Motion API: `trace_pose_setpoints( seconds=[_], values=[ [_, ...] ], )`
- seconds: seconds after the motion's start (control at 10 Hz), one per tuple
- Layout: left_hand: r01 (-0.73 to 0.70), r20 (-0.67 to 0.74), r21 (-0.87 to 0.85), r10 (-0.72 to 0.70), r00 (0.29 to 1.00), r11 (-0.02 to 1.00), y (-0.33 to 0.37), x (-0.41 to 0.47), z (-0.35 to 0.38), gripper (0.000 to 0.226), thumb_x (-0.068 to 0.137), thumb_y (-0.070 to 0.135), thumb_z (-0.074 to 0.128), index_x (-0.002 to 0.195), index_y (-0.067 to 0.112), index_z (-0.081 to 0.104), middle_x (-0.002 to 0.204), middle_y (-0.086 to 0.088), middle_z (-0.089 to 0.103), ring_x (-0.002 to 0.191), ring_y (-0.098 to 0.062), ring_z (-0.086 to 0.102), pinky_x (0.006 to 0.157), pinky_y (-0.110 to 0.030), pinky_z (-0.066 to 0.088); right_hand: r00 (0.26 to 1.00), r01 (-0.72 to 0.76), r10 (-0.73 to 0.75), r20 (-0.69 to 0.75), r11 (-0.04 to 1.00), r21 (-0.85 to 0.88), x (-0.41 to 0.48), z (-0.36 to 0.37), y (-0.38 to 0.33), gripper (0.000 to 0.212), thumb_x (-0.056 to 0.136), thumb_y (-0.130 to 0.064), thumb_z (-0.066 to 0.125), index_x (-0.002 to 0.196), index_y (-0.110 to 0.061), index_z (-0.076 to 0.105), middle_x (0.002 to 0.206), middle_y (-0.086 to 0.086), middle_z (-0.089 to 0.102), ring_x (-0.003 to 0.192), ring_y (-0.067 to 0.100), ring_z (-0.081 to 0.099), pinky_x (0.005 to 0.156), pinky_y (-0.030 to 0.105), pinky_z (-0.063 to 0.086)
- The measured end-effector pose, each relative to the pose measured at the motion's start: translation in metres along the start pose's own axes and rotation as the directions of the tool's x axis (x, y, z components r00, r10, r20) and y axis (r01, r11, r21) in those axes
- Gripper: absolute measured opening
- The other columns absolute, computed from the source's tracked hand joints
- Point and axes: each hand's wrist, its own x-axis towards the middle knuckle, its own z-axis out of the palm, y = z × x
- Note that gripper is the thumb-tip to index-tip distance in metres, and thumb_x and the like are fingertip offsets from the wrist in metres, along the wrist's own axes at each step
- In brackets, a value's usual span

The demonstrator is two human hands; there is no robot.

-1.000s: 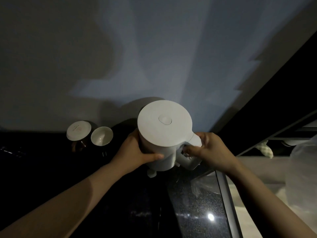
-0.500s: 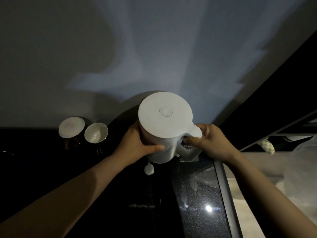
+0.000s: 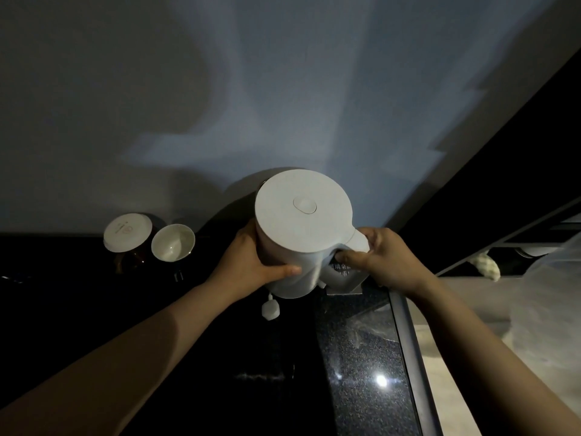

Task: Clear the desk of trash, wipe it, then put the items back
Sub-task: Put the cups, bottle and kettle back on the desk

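- A white kettle [image 3: 301, 234] with a flat round lid stands upright at the back of a dark surface [image 3: 195, 357], close to a pale wall [image 3: 283, 89].
- The left hand [image 3: 251, 262] is wrapped around the kettle's left side, thumb across the front of the body.
- The right hand [image 3: 386, 259] is closed around the kettle's handle on the right side.
- A small white plug [image 3: 270, 309] hangs on a cord just below the kettle's base; whether the base touches the surface cannot be told.
- To the left, near the wall, sit a white cup [image 3: 173, 242] with its mouth open and, touching it, a lidded jar [image 3: 127, 234].
- To the right, the surface turns to speckled stone [image 3: 361, 372] with a bright light spot, ending at a metal edge [image 3: 412, 357].
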Motion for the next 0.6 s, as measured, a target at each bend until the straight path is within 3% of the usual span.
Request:
trace_pose_setpoints(
  seconds=[0.1,0.2,0.3,0.4,0.5,0.6],
  values=[
    [0.004,-0.009,-0.001,-0.004,1.0,1.0,-0.002,-0.002,0.002,0.107,0.047,0.051,0.09,0.137,0.017,0.042,0.135,0.002,0.051,0.125,-0.01,0.046,0.097,-0.02,0.038,1.0,0.001,-0.001,-0.014,1.0,-0.017,-0.001,0.001,0.0,0.017,0.077,-0.013,0.075,0.085,0.0,0.067,0.067,0.015,0.061,0.056,0.006,0.051,0.052,0.024,0.04],
    [0.01,-0.004,0.003,-0.01,1.0,1.0,-0.004,0.0,0.003,0.114,0.041,0.065,0.081,0.137,0.019,0.041,0.136,0.002,0.051,0.126,-0.011,0.046,0.099,-0.022,0.039,0.999,-0.018,0.017,-0.029,0.999,-0.04,-0.001,0.002,-0.001,0.017,0.078,-0.015,0.074,0.085,-0.002,0.067,0.063,0.004,0.058,0.048,0.001,0.047,0.044,0.018,0.038],
    [0.019,0.006,0.007,-0.019,1.0,1.0,-0.005,0.002,0.001,0.117,0.04,0.067,0.08,0.139,0.019,0.039,0.137,0.002,0.05,0.127,-0.012,0.046,0.101,-0.025,0.041,0.998,-0.035,0.032,-0.048,0.998,-0.058,0.0,0.002,-0.003,0.017,0.078,-0.019,0.075,0.083,-0.004,0.067,0.065,0.003,0.061,0.051,0.005,0.05,0.047,0.023,0.04],
    [0.037,0.005,0.062,-0.038,0.999,0.997,-0.005,-0.002,-0.001,0.123,0.04,0.07,0.08,0.143,0.021,0.034,0.138,0.001,0.049,0.129,-0.014,0.044,0.104,-0.031,0.042,0.997,-0.03,0.024,-0.068,0.996,-0.089,-0.004,0.002,-0.007,0.013,0.078,-0.022,0.075,0.083,-0.013,0.067,0.074,0.001,0.069,0.065,0.013,0.062,0.056,0.027,0.047],
    [0.077,0.019,0.112,-0.079,0.997,0.991,-0.006,-0.009,-0.005,0.123,0.046,0.065,0.082,0.146,0.018,0.029,0.143,-0.004,0.043,0.133,-0.021,0.04,0.106,-0.036,0.04,0.99,-0.031,-0.001,-0.14,0.973,-0.228,-0.009,0.004,-0.011,0.019,0.078,-0.032,0.073,0.088,-0.021,0.061,0.078,-0.005,0.065,0.076,0.017,0.062,0.062,0.031,0.047],
    [0.111,0.04,0.126,-0.117,0.992,0.986,-0.009,-0.022,-0.012,0.111,0.057,0.055,0.084,0.146,0.017,0.031,0.146,-0.006,0.04,0.133,-0.024,0.041,0.106,-0.041,0.042,0.969,-0.08,-0.013,-0.248,0.929,-0.362,-0.02,0.01,-0.018,0.041,0.075,-0.045,0.072,0.107,-0.024,0.056,0.092,-0.003,0.064,0.086,0.02,0.061,0.065,0.032,0.047]
  ],
)
